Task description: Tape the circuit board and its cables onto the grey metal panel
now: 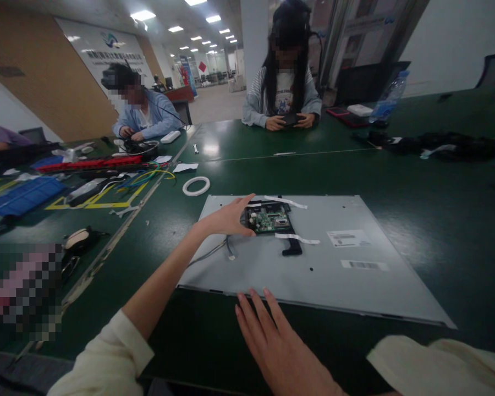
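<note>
A flat grey panel [247, 269], like the back of a screen, lies on the green table. On it sits a green circuit board [268, 221] in a black frame, with white tape strips [297, 239] across it. My left hand [229, 218] spans the board's left end, thumb at the near edge and fingers at the far edge, seemingly gripping it. Below that wrist, a thin grey cable [210, 253] ends in a small connector. My right hand [278, 341] rests palm down with fingers stretched out, fingertips at the panel's near edge. Labels [348, 238] are stuck on the panel's right half.
A white tape roll [196, 186] lies beyond the panel's left corner. Leftward are a blue tray [25, 193], coloured wires [148, 175] and tools. Two people sit across the table, one holding a dark device [291, 119]. A water bottle [390, 98] stands back right.
</note>
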Demonstrator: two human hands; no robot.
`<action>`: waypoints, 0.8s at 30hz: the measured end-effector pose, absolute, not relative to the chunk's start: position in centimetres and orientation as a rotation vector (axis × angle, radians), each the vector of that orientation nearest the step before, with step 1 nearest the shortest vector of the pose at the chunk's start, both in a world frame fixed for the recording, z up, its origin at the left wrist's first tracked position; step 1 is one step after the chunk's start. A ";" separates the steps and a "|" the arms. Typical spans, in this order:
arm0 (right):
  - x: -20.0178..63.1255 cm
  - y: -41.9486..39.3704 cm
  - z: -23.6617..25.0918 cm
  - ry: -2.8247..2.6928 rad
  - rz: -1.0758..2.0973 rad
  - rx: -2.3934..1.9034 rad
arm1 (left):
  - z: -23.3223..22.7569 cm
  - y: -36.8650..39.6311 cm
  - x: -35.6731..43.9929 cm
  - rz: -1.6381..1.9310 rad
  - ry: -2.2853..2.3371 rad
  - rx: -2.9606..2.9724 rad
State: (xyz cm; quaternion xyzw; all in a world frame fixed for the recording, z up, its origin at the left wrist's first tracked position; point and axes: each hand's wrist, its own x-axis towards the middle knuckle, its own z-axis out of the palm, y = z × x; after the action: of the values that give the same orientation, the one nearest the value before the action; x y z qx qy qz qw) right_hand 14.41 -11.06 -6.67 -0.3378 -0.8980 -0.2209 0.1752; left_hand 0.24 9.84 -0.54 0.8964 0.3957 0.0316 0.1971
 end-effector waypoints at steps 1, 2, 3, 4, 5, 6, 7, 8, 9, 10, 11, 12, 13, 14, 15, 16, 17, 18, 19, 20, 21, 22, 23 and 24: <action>14.4 -11.1 -6.7 -2.540 -0.616 -0.956 | -0.6 9.9 0.3 0.104 1.096 2.511; 14.4 -11.1 -6.7 -2.537 -0.609 -0.956 | -0.7 9.9 0.3 0.118 1.085 2.515; 14.4 -11.0 -6.7 -2.534 -0.608 -0.955 | -0.8 10.0 0.3 0.133 1.075 2.519; 14.4 -11.0 -6.7 -2.532 -0.612 -0.952 | -1.0 10.0 0.4 0.145 1.068 2.524; 14.5 -11.0 -6.6 -2.538 -0.618 -0.952 | -1.1 10.0 0.4 0.155 1.060 2.530; 14.5 -11.0 -6.6 -2.539 -0.624 -0.951 | -1.2 10.0 0.5 0.163 1.052 2.536; 14.5 -11.0 -6.6 -2.544 -0.626 -0.952 | -1.3 10.0 0.6 0.170 1.045 2.541; 14.5 -11.0 -6.6 -2.544 -0.625 -0.953 | -1.4 10.0 0.7 0.174 1.041 2.544; 14.5 -11.0 -6.6 -2.535 -0.620 -0.955 | -1.5 9.9 0.8 0.176 1.040 2.546; 14.5 -11.0 -6.6 -2.527 -0.611 -0.955 | -1.5 9.9 0.9 0.177 1.041 2.545; 14.5 -11.0 -6.6 -2.520 -0.602 -0.956 | -1.5 9.8 0.9 0.176 1.042 2.543; 14.5 -11.0 -6.7 -2.516 -0.596 -0.957 | -1.5 9.7 1.0 0.177 1.041 2.541; 14.5 -11.0 -6.7 -2.520 -0.592 -0.960 | -1.4 9.7 1.0 0.177 1.038 2.540; 14.5 -11.0 -6.8 -2.526 -0.591 -0.962 | -1.4 9.6 1.0 0.178 1.034 2.541; 14.5 -11.0 -6.8 -2.534 -0.592 -0.965 | -1.4 9.6 1.0 0.177 1.029 2.542; 14.4 -11.1 -6.9 -2.541 -0.594 -0.965 | -1.4 9.6 1.1 0.176 1.026 2.544; 14.4 -11.1 -6.9 -2.539 -0.597 -0.962 | -1.4 9.6 1.1 0.176 1.026 2.545; 14.4 -11.1 -6.9 -2.535 -0.596 -0.960 | -1.5 9.7 1.1 0.177 1.029 2.544; 14.4 -11.1 -6.9 -2.526 -0.594 -0.960 | -1.5 9.7 1.1 0.177 1.033 2.542; 14.4 -11.1 -6.9 -2.519 -0.591 -0.962 | -1.5 9.7 1.1 0.178 1.035 2.539; 14.4 -11.1 -6.9 -2.513 -0.588 -0.965 | -1.6 9.8 1.2 0.180 1.035 2.538; 14.4 -11.1 -6.8 -2.509 -0.588 -0.965 | -1.6 9.8 1.2 0.182 1.032 2.536; 14.4 -11.1 -6.8 -2.508 -0.587 -0.964 | -1.6 9.8 1.2 0.186 1.027 2.536; 14.5 -11.0 -6.7 -2.511 -0.584 -0.962 | -1.6 9.8 1.2 0.190 1.021 2.536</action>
State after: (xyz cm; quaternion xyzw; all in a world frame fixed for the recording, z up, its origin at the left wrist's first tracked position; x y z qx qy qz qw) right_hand 14.47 -11.03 -6.71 -0.3428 -0.8953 -0.2083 0.1936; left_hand 1.15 9.78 -1.60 0.9068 0.3651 0.0680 0.1994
